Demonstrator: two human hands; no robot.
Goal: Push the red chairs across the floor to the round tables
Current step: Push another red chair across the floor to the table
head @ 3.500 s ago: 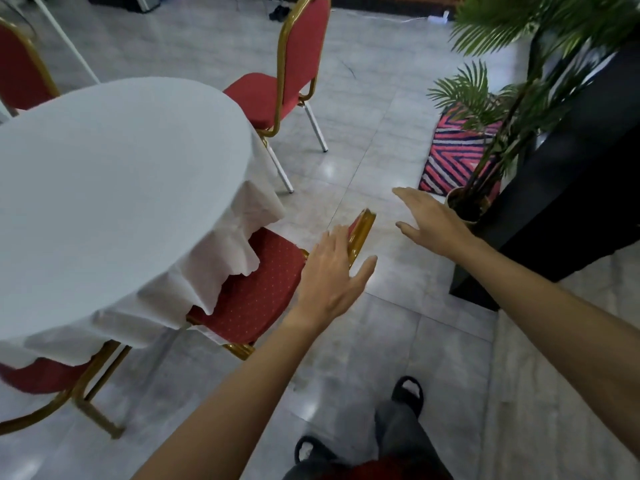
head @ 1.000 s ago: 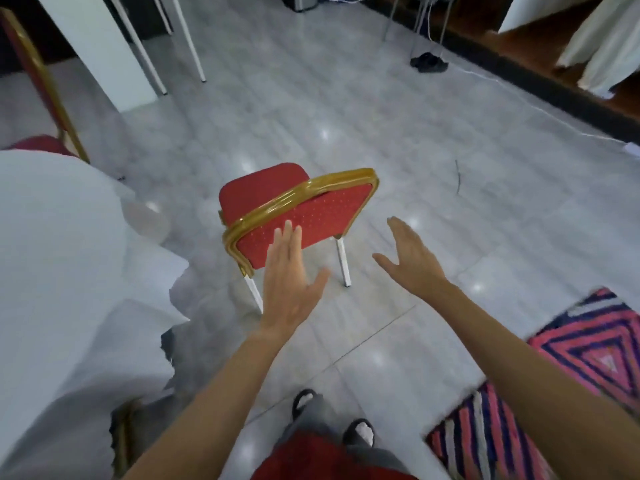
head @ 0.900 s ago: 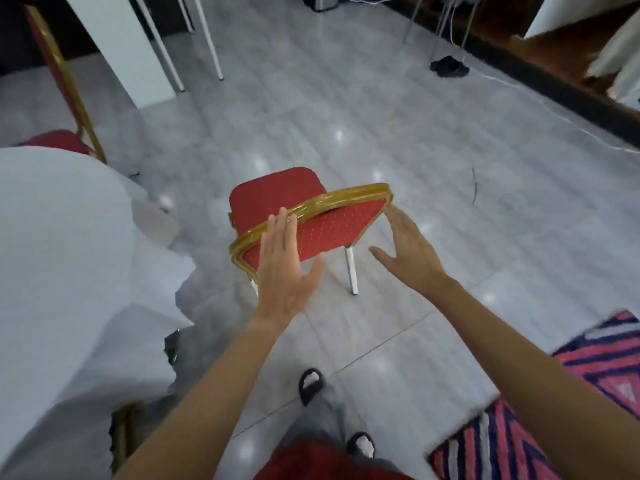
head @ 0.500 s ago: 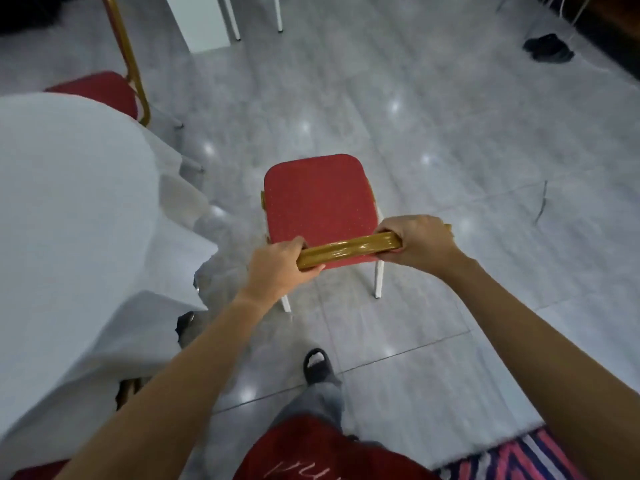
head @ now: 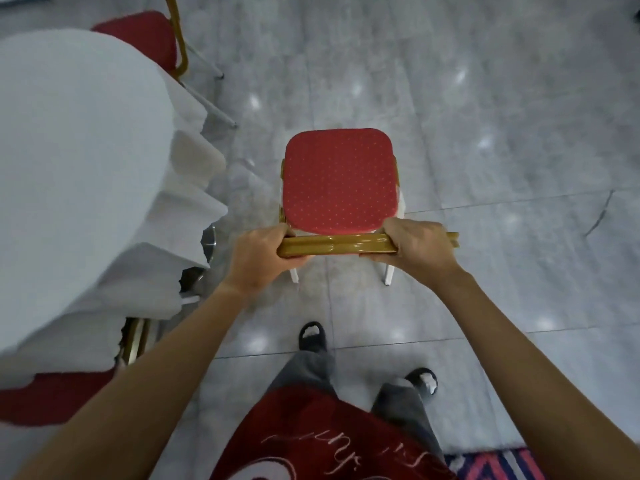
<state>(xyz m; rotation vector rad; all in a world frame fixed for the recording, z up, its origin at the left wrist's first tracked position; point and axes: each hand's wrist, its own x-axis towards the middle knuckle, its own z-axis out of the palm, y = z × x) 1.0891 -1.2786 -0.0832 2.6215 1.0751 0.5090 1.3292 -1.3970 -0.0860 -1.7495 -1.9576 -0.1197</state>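
A red chair (head: 339, 181) with a gold frame and white legs stands on the grey tiled floor right in front of me, seen from above. My left hand (head: 263, 254) grips the left end of its gold top rail (head: 336, 244), and my right hand (head: 415, 244) grips the right end. The round table (head: 69, 161) under a white cloth fills the left side, a short gap from the chair's left edge.
Another red chair (head: 145, 36) sits at the table's far side, and a red seat (head: 52, 396) pokes out under the cloth at lower left. A striped rug corner (head: 495, 465) lies at the bottom right. My feet stand just behind the chair.
Both hands reached the chair's top rail and closed round it. I have since stepped closer, so I now look straight down on the seat, which has swung square to me.
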